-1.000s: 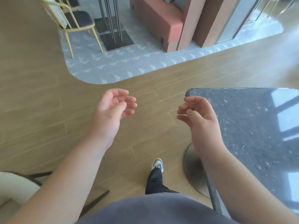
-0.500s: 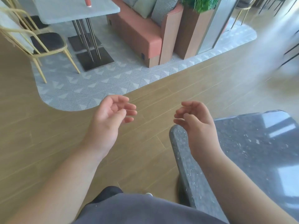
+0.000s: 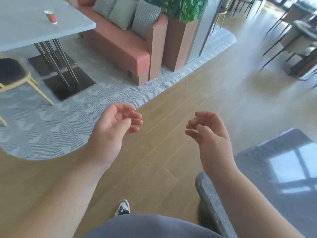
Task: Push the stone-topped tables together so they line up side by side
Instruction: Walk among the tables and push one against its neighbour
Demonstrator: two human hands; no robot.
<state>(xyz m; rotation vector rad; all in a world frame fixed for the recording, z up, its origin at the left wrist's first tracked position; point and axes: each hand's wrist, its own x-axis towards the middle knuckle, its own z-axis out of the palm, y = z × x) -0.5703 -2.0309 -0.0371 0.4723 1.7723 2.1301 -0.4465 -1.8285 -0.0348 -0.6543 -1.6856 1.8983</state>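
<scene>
Pushing not yet begun: left hand and right hand hover loosely curled, holding nothing; dark stone table lies lower right (no partner table clearly in view), alignment outstanding

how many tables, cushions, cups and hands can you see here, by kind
tables: 2, dark stone-topped table and light grey table
cushions: 3, all on the sofa
cups: 1, red cup
hands: 2, left hand and right hand
total: 8
</scene>
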